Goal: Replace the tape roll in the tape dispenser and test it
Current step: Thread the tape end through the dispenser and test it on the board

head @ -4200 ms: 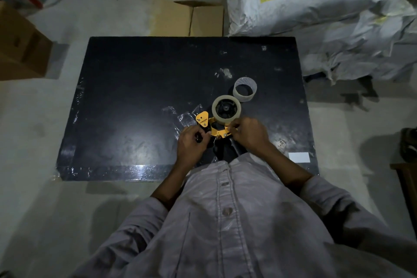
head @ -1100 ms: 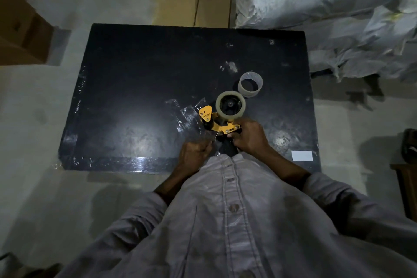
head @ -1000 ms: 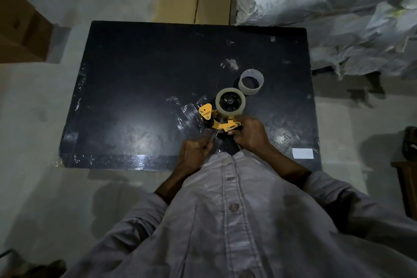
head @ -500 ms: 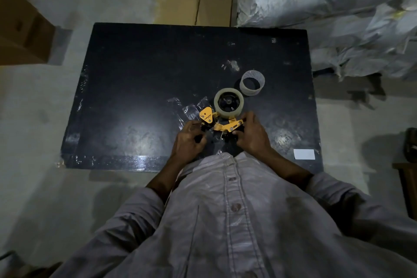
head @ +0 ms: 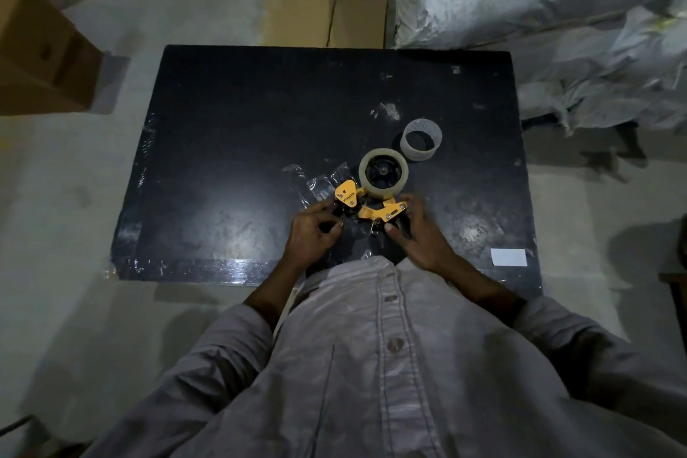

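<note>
A yellow and black tape dispenser [head: 371, 210] lies near the front of the black table [head: 230, 145]. A tape roll [head: 383, 172] sits on its black hub. My left hand [head: 310, 232] grips the dispenser's left end by the yellow triangular flap. My right hand [head: 418, 234] holds its right end and the black handle part. An empty clear tape core [head: 422, 139] stands on the table just beyond the roll. Crumpled clear tape [head: 319, 180] lies left of the dispenser.
A white label [head: 508, 257] sits at the table's front right corner. Cardboard boxes [head: 327, 17] stand behind the table and another box [head: 41, 56] at the left. White sacks [head: 550, 11] pile up at the back right.
My left hand drew back toward my body about a second ago and has since returned forward to the dispenser's left end. The right hand stayed on the dispenser.
</note>
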Demonstrator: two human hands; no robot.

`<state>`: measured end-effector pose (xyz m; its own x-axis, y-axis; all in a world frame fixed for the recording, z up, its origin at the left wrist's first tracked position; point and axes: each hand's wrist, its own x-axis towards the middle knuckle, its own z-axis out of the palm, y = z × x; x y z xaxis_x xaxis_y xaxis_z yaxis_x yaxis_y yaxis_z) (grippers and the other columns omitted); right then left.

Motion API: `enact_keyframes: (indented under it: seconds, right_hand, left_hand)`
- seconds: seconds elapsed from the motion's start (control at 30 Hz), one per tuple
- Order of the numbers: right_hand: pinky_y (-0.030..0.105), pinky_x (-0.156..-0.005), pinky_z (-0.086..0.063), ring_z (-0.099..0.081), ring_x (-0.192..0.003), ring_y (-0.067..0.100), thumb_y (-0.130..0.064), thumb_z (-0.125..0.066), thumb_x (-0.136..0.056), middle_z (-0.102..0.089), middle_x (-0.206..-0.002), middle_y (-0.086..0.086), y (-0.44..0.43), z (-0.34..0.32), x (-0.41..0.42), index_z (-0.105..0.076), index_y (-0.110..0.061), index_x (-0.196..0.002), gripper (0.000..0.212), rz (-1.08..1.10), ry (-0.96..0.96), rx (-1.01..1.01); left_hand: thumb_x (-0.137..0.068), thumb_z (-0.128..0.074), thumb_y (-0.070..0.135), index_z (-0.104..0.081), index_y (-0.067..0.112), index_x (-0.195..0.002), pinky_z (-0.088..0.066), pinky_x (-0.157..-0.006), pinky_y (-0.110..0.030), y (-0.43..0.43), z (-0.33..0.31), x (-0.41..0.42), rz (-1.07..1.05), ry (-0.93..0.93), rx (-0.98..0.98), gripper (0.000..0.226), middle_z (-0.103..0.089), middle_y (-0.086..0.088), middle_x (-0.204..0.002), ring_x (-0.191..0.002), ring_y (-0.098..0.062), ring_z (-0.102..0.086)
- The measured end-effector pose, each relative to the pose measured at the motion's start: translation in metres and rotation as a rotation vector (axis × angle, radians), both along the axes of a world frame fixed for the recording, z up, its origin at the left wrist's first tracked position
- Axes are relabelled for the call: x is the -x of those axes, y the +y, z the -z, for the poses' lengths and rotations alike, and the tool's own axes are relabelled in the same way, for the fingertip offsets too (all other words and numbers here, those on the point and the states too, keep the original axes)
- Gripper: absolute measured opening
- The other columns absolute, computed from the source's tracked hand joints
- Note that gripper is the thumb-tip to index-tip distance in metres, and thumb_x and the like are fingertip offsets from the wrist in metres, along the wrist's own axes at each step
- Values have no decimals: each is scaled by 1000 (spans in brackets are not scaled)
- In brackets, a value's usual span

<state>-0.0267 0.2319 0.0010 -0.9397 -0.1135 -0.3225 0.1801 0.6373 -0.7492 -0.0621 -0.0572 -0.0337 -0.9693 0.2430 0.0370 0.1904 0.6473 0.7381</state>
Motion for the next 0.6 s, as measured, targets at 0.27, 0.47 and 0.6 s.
enact_keyframes:
  seconds: [0.27, 0.47, 0.6]
  right_hand:
    - [55, -118, -53, -52, -154, 41, -71, -86, -90, -49, -170, 20, -7, -11, 15, -23, -16, -167, 114, -70, -95, -109]
    - [34, -107, -43, -52, -151, 40, -42, -97, -89, -57, -160, 23, -16, -9, 13, -33, -5, -163, 105, 77, -101, -29]
    - [51, -103, -53, -54, -147, 48, -70, -88, -87, -50, -162, 23, -23, -4, 9, -31, -18, -159, 105, 77, -156, -148]
  left_hand:
    - [-90, -87, 16, -90, 15, -102, -62, -107, -41, -3, 0, 2, 56, -12, 41, 12, -72, -13, -148, -131, -23, -73]
    - [-87, -90, 16, -90, 16, -99, -59, -109, -43, -4, -3, 7, 48, -7, 93, 12, -75, -13, -142, -128, -24, -72]
    - [-87, -89, 18, -90, 18, -98, -58, -107, -39, -3, -4, 5, 49, -14, 105, 12, -76, -9, -141, -129, -24, -69]
